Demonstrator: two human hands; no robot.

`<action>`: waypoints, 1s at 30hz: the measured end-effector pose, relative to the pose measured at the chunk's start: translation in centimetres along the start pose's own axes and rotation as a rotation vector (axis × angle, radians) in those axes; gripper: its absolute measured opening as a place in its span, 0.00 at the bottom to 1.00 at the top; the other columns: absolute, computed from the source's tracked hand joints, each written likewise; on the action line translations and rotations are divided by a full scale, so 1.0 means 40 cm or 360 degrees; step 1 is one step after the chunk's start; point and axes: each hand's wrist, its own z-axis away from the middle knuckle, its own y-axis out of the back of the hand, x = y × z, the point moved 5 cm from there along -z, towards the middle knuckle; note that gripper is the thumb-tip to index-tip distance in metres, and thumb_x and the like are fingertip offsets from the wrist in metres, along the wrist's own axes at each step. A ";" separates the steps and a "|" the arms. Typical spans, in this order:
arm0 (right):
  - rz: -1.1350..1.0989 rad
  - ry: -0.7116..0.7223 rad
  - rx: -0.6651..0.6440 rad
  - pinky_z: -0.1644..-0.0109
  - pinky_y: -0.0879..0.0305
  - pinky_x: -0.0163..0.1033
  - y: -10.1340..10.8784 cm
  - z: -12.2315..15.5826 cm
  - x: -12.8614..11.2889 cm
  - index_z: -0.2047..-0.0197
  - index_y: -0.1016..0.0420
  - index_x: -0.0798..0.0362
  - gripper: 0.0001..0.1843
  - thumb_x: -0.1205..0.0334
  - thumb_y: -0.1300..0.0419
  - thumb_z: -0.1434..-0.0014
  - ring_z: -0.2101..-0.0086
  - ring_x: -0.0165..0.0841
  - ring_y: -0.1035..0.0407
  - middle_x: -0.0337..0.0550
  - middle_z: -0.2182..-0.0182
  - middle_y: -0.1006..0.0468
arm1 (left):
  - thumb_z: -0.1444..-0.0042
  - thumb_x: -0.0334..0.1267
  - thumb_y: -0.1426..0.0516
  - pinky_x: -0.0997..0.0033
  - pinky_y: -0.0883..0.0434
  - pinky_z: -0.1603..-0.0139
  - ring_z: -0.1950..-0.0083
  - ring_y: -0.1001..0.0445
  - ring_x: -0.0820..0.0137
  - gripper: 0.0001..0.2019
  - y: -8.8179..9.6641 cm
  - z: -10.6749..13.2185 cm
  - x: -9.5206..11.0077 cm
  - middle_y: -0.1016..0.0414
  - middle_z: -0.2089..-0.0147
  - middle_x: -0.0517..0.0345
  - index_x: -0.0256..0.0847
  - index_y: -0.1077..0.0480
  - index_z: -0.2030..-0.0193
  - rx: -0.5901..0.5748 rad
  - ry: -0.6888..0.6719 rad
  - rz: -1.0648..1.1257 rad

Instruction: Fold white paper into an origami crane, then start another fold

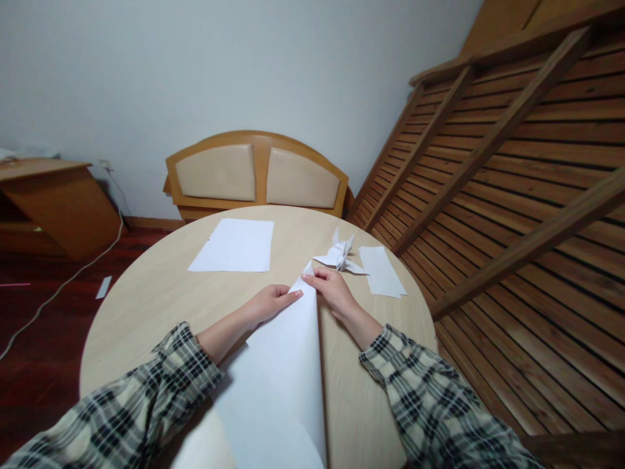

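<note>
A large white sheet of paper [288, 352], folded over to a narrow point at its far end, slants up from the near edge of the round table [141, 299]. My left hand [273, 303] pinches its left edge, thumb on top and the other fingers underneath. Close to the tip, my right hand [332, 286] grips the right edge between thumb and fingers. Just beyond the right hand rest white folded paper figures [340, 253] with pointed ends; how many there are I cannot tell.
Flat white sheets [234, 244] lie at the table's far left, narrower paper pieces [381, 270] at the right. A slatted wooden frame [512, 228] leans along the right. Behind the table stands a padded headboard [261, 166]. A white cable [83, 270] crosses the floor near a desk [63, 208].
</note>
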 end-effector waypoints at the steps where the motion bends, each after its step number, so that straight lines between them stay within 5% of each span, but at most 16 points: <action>1: 0.0017 0.0058 0.0047 0.70 0.43 0.35 0.008 -0.002 -0.004 0.76 0.26 0.56 0.17 0.52 0.29 0.59 0.76 0.28 0.37 0.36 0.78 0.28 | 0.53 0.62 0.39 0.73 0.40 0.77 0.77 0.34 0.73 0.27 0.002 0.008 0.001 0.27 0.74 0.58 0.34 0.27 0.68 -0.0044 0.0071 -0.0013; 13: -0.0168 0.0354 0.0458 0.72 0.49 0.34 0.072 -0.007 -0.017 0.77 0.31 0.53 0.15 0.53 0.31 0.56 0.76 0.27 0.44 0.33 0.79 0.34 | 0.57 0.57 0.36 0.73 0.50 0.77 0.79 0.43 0.76 0.22 0.060 0.033 0.022 0.37 0.79 0.65 0.38 0.33 0.75 -0.0082 0.0055 -0.0138; 22: -0.0584 0.0105 0.0201 0.61 0.32 0.41 0.042 -0.023 0.043 0.63 0.29 0.51 0.21 0.48 0.30 0.54 0.67 0.36 0.27 0.42 0.70 0.20 | 0.49 0.54 0.42 0.73 0.47 0.76 0.75 0.40 0.73 0.18 0.074 0.023 0.008 0.36 0.76 0.62 0.39 0.33 0.72 -0.0002 -0.0158 -0.0535; 30: -0.0663 0.0061 0.0167 0.55 0.29 0.45 0.056 -0.035 0.064 0.61 0.26 0.53 0.23 0.45 0.31 0.54 0.58 0.42 0.24 0.48 0.66 0.18 | 0.48 0.54 0.41 0.71 0.49 0.77 0.77 0.44 0.73 0.19 0.079 0.017 -0.008 0.39 0.79 0.62 0.39 0.33 0.76 -0.0042 -0.0181 -0.0500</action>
